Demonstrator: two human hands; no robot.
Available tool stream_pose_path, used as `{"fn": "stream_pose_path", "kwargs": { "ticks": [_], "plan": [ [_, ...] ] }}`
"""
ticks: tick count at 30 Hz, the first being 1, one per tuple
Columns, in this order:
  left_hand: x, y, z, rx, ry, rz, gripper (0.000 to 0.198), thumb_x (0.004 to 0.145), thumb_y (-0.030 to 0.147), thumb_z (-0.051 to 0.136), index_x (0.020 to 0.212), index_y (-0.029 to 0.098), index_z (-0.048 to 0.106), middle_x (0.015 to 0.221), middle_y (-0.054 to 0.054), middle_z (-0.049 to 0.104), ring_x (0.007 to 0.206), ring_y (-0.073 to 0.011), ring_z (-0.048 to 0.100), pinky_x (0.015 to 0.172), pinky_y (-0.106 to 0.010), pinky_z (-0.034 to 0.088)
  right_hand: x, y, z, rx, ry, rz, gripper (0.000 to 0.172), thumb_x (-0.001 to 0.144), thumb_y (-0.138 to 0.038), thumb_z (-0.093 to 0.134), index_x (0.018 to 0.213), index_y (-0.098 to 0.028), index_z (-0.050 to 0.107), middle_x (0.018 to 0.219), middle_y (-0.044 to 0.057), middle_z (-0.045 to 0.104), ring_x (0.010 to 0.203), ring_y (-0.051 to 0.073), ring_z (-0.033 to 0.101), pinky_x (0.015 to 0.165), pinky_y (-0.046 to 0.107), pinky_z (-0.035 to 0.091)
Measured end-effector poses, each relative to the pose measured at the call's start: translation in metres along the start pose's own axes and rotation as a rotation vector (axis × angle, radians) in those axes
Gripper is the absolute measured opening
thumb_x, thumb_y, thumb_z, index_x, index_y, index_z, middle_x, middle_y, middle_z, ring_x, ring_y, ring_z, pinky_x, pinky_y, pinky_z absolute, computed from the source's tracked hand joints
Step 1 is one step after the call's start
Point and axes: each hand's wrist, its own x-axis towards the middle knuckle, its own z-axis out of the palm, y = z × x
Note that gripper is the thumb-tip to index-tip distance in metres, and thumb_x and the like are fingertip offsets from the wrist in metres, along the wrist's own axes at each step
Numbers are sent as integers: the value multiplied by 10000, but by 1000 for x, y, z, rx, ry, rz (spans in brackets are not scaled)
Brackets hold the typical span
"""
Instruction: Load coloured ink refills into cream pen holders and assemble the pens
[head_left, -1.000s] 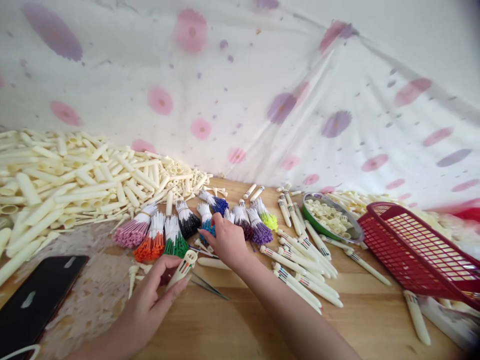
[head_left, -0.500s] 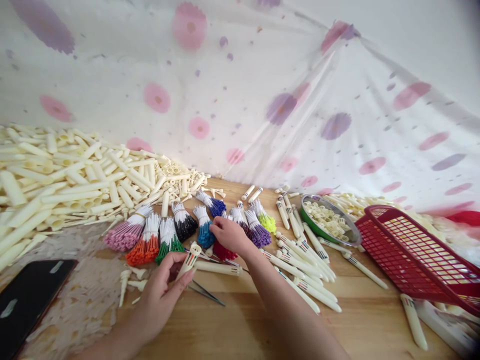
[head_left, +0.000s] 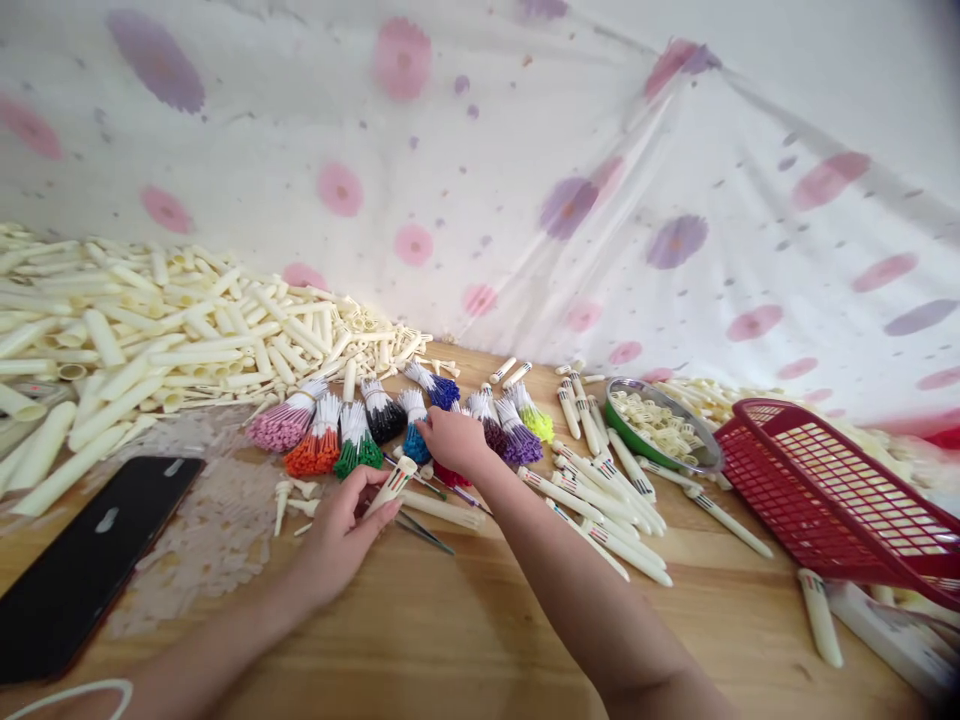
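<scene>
Cream plastic makes up the pen barrel [head_left: 391,487], clamped between the thumb and fingers of the left hand [head_left: 341,535]; it is tilted, slotted end uppermost, over the middle of the table [head_left: 465,645]. Right hand [head_left: 456,443]: fingers bent down between the light-blue bundle [head_left: 415,432] and the red bundle [head_left: 448,478]; fingertips hidden, so whether they are closed on anything cannot be told. Dark tweezers [head_left: 426,534] lie just beside the left hand, on the near side of a lying barrel [head_left: 442,509]. Other refill bundles, the pink bundle [head_left: 279,427] leftmost, stand across the table's middle. Toward the right edge: loose pens [head_left: 611,507], a green bowl [head_left: 628,443] of small cream parts and a red basket [head_left: 832,505]. Toward the left edge: a black phone [head_left: 94,575]. Far left corner: heaped cream tubes [head_left: 187,325], backed by a flowered curtain [head_left: 487,200].
</scene>
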Motion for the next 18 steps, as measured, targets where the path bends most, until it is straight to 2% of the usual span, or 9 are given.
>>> {"fn": "stream_pose_path", "kwargs": {
  "ticks": [4,7,8,10,12,13,16,17,18],
  "plan": [
    [-3,-10,2,-5,28,6,193,792,345,556,899,185,558,782,-13,632,688,-170,592,626,-280,481,8,7,-1,103,-105,-17,293,900,-323,511,1135,-149,537,1135,84,565,974,205,577,825,414,486],
    [-2,-11,3,-2,31,15,219,800,359,542,931,184,546,822,-23,636,718,-176,606,641,-288,491,7,15,-4,217,-174,-45,308,898,-309,522,1167,-161,516,1161,81,549,961,193,582,800,395,506],
    [-2,-11,3,2,30,20,224,805,363,535,939,183,541,827,-25,636,721,-177,610,643,-290,494,3,17,-5,251,-176,-58,280,898,-308,518,1128,-149,540,1116,76,570,931,188,589,784,381,508],
    [-2,-8,4,14,23,31,217,815,360,526,944,185,537,818,-24,638,715,-177,613,647,-294,500,-9,19,-7,308,-147,-96,185,883,-281,525,929,-119,602,912,43,614,814,168,594,719,324,496],
    [-2,-6,5,25,12,42,193,816,346,532,934,194,546,815,-21,646,716,-177,618,656,-295,507,-27,22,-11,361,-93,-141,198,839,-234,537,671,-131,559,673,-5,560,693,140,554,647,267,445],
    [-3,-5,4,37,6,59,180,816,334,536,933,200,555,830,-24,654,735,-180,623,668,-295,512,-37,25,-14,393,-68,-163,218,818,-220,537,613,-147,515,622,-20,525,667,129,530,626,251,419],
    [-7,-3,0,135,4,188,168,815,289,546,961,219,590,931,-44,669,856,-198,634,730,-296,520,-70,41,-23,520,-31,-202,250,836,-286,457,613,-172,468,631,-19,522,626,106,504,578,230,389],
    [-9,-3,-2,173,9,249,171,813,274,551,970,226,601,957,-49,670,890,-201,634,752,-293,520,-80,49,-25,607,-66,-219,273,848,-318,410,623,-177,473,627,-15,534,596,99,508,553,223,389],
    [-10,-3,-4,207,24,301,181,815,260,549,983,232,611,974,-54,672,913,-203,635,776,-293,519,-89,56,-28,845,-161,-226,270,825,-325,424,605,-179,476,596,-9,534,561,99,505,513,221,375]
  ]
}}
